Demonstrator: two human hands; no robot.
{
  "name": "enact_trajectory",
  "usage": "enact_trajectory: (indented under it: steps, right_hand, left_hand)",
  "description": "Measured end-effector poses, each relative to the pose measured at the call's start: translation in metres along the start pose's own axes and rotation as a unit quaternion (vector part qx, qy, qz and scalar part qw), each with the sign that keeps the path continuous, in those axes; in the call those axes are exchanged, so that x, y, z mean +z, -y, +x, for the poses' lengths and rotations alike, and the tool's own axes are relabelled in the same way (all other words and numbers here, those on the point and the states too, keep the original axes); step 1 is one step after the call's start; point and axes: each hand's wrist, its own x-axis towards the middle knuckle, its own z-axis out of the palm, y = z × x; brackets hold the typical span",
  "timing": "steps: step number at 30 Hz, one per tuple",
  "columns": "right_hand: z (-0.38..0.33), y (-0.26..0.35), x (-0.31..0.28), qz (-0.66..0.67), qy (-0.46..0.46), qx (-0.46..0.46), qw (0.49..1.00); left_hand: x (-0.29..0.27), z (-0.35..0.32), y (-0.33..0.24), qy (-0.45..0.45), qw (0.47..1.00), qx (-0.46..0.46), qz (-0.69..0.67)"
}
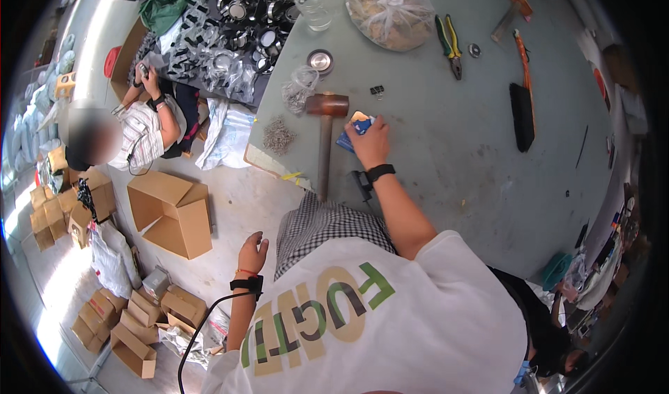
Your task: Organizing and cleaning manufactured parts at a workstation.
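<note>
My right hand (371, 145) is closed on a small blue packet (345, 141) with a tan patch at its top, at the table's near-left part. What the packet is, I cannot make out. My left hand (252, 254) hangs beside my body over the floor, fingers stretched out, holding nothing. Just left of my right hand lies a mallet (325, 143) with a brown cylindrical head and a dark handle pointing toward me. Beyond it are a clear plastic bag (300, 89), a pile of small metal parts (279, 136) and a round metal piece (320, 61). A black binder clip (377, 90) lies farther right.
The grey-green table (446, 185) bears a tied plastic bag (390, 10), pliers (449, 47) and a black brush (523, 115). Many metal parts (237, 17) cover the far-left surface, where a co-worker (146, 125) sits. Open cardboard boxes (178, 216) stand on the floor.
</note>
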Motion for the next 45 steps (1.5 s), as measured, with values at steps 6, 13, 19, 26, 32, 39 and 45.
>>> enact_trajectory:
  steps: [6,13,19,26,32,39,45]
  right_hand:
    - [-0.006,0.005,0.026,-0.017,-0.053,-0.033,0.998]
    - [-0.017,-0.022,0.035,0.065,0.039,-0.065,0.995]
    - [-0.034,-0.048,0.034,0.219,-0.019,-0.031,0.975]
    - [-0.032,-0.052,0.026,0.205,-0.027,-0.124,0.970]
    - [0.055,-0.083,-0.034,0.081,-0.242,-0.018,0.967]
    - [0.140,-0.120,-0.075,-0.083,-0.164,0.032,0.982]
    - [0.129,-0.132,-0.084,-0.156,-0.074,-0.106,0.979]
  left_hand:
    - [-0.002,0.010,-0.002,0.013,0.999,0.048,0.019]
    - [-0.012,0.012,0.003,0.025,0.997,0.063,0.025]
    - [-0.017,0.021,0.007,0.025,0.995,0.088,0.042]
    - [-0.016,0.026,0.002,0.029,0.993,0.101,0.055]
    - [-0.014,0.014,0.000,0.022,0.995,0.086,0.051]
    - [0.004,0.007,0.018,0.041,0.995,0.078,0.046]
    - [0.012,0.012,0.004,0.063,0.997,0.033,0.002]
